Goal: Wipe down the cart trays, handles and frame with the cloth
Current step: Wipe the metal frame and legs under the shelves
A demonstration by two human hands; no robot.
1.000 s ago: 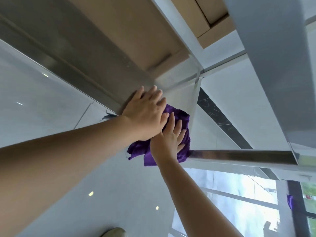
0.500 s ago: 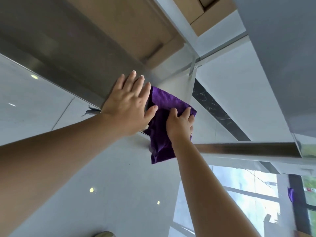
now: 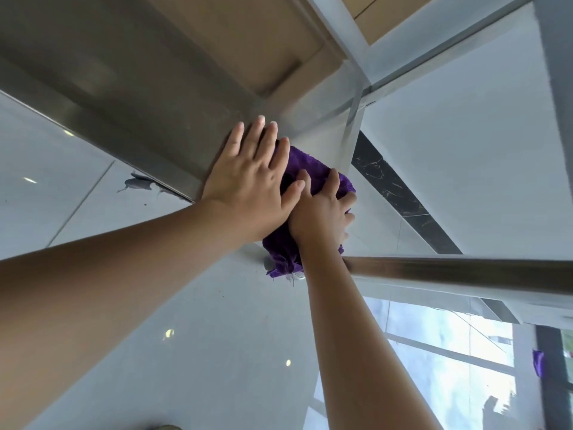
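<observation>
Cloth: the purple cloth (image 3: pixel 313 172) sits bunched at mid-frame, pressed against the pale corner post of the cart frame (image 3: pixel 352 131), its loose tail hanging down toward the steel handle.
Right hand: the right hand (image 3: pixel 322 209) grips the cloth, fingers (image 3: pixel 333 176) curled over its upper fold and pinching it to the post.
Left hand: the left hand (image 3: pixel 251 184) lies flat with fingers spread and straight on the steel tray edge (image 3: pixel 130 116), tips near the corner, thumb overlapping the right hand's knuckles; it holds nothing and looks like a brace.
Handle: a steel tube handle (image 3: pixel 465 271) runs from the cloth's lower end out to the right edge of the frame.
Surroundings: glossy grey floor (image 3: pixel 186 336) fills the lower left; brown cardboard (image 3: pixel 248 35) sits in the tray at the top.
Step in hand: by my reading, rubbing the corner post where tray and frame meet.
Next move: probably keeping pressure on while sliding the cloth along the post or onto the handle, the flat hand steadying the cart.
Change: half a second ago the cloth hung more open beside the left hand; now it is gathered tighter, and the left thumb has closed over the right hand.
</observation>
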